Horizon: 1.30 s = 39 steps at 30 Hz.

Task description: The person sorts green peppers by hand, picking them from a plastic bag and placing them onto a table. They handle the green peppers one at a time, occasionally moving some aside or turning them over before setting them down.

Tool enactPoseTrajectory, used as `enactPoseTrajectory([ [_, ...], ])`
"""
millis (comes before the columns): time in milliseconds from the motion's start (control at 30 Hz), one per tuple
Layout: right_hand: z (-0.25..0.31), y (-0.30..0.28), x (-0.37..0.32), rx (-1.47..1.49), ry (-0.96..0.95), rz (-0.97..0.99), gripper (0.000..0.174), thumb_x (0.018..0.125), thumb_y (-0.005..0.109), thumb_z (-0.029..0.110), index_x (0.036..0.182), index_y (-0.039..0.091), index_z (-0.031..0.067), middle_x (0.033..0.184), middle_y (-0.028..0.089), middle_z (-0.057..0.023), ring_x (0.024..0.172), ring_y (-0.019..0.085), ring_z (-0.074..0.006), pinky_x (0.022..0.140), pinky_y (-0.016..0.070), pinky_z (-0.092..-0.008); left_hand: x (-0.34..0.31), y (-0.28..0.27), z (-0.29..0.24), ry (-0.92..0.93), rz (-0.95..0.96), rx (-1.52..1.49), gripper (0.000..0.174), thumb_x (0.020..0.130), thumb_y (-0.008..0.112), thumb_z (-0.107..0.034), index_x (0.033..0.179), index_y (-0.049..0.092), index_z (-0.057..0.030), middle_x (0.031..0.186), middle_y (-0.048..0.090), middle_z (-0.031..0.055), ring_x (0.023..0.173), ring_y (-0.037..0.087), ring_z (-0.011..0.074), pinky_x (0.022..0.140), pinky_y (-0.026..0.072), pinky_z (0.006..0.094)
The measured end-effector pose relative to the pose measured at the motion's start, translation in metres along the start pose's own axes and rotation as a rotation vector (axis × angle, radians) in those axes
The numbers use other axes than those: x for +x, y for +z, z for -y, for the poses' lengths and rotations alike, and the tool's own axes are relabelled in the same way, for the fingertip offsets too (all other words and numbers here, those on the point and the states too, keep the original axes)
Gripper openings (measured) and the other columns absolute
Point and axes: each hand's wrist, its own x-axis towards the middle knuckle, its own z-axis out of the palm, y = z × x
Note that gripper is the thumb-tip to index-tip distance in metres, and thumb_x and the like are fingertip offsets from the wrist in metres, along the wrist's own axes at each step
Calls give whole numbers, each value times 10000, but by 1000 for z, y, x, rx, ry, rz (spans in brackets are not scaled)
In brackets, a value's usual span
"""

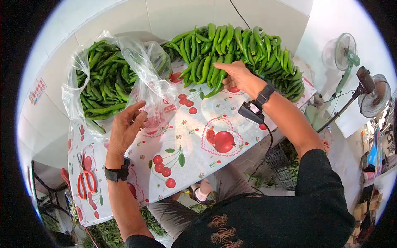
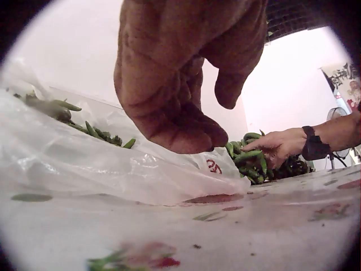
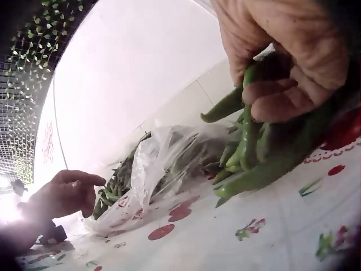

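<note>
My right hand (image 1: 240,77) is at the near edge of a heap of green chili peppers (image 1: 248,43) laid in rows on the table. In the right wrist view its thumb and fingers pinch a green chili pepper (image 3: 248,132), which points downward beside others. My left hand (image 1: 127,127) hovers by the near side of a clear plastic bag (image 1: 151,84), fingers loosely bent around nothing. Inside the bag lie many darker green peppers (image 1: 105,78). The left wrist view shows the same hand (image 2: 169,84) over the bag's crumpled edge.
A cherry-and-pomegranate patterned tablecloth (image 1: 190,140) covers the table. Orange-handled scissors (image 1: 86,184) lie at its left end. Two fans (image 1: 374,95) stand at the right, and a dark plastic crate (image 1: 281,165) is below. The wall (image 1: 178,18) rises behind the peppers.
</note>
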Motion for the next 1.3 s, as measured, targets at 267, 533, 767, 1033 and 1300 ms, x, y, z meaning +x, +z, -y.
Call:
enactPoseTrajectory([
  [267, -3, 3, 8, -88, -23, -44, 420, 728, 791, 264, 856, 526, -35, 719, 567, -108, 433, 559, -203, 338, 492, -358, -1, 0, 2, 12, 36, 22, 369, 890, 600, -211, 1199, 584, -11, 784, 632, 28, 658, 565, 90, 592, 464, 237],
  [533, -7, 3, 1, -133, -110, -132, 414, 751, 774, 290, 855, 539, -34, 672, 575, -98, 408, 528, -171, 340, 483, -331, -2, 1, -5, -6, 57, 26, 361, 870, 634, -175, 1167, 589, 25, 759, 622, 47, 658, 569, 101, 612, 478, 243],
  [767, -4, -33, -37, -27, -133, 94, 314, 858, 661, 319, 952, 575, 32, 632, 589, -53, 428, 544, -148, 399, 480, -289, -1, 1, 0, 4, 59, 32, 345, 861, 643, -160, 1149, 599, 24, 741, 608, 37, 657, 552, 97, 620, 468, 245],
  [1033, -30, -45, -24, 13, 84, 110, 230, 859, 656, 218, 933, 540, 35, 730, 606, -82, 553, 605, -202, 531, 561, -386, -1, 1, 3, -30, 69, 22, 341, 864, 636, -146, 1147, 595, 39, 738, 605, 32, 659, 550, 92, 620, 468, 241],
  [1300, -36, -38, -28, 49, -35, 51, 365, 854, 647, 118, 1128, 459, -33, 919, 586, -150, 646, 622, -247, 639, 581, -436, -1, 0, 6, 22, 54, 66, 332, 853, 639, -150, 1125, 607, 39, 736, 629, 65, 638, 558, 101, 609, 462, 246],
])
